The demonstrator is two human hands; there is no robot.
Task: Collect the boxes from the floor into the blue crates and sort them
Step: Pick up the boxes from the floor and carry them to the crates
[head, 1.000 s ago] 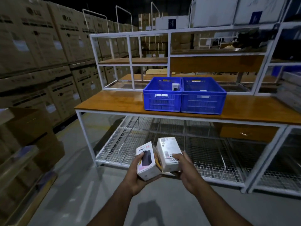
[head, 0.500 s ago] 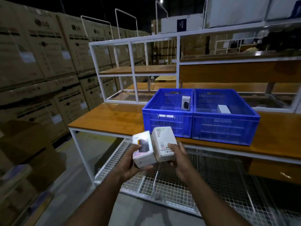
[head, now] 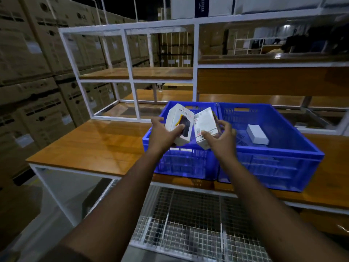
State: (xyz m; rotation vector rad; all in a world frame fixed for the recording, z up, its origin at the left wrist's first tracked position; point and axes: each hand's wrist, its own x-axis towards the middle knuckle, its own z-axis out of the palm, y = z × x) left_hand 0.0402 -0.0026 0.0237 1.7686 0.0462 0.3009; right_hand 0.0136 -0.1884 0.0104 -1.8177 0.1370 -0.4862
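Head view: each hand (head: 166, 134) (head: 220, 138) gripping one white box (head: 179, 122) (head: 205, 125), long axes upright, tops splayed apart.

Above the two blue crates (head: 273, 163) the way stood open; behind them the white shelf frame (head: 194, 59) blocked passage.

Two blue plastic slotted crates, side by side and touching on the wooden table (head: 90, 146): left blue crate (head: 181, 163), right blue crate (head: 273, 167). Three small boxes in sight: one white carton with a dark phone picture (head: 179, 123), one white carton with printed labels (head: 205, 125), one plain white small box (head: 257, 134) lying in the right crate. Two hands, left hand (head: 162, 135) and right hand (head: 221, 137), one carton each. One table. Brown cardboard cartons (head: 34, 53) stacked at left: many, count unclear.
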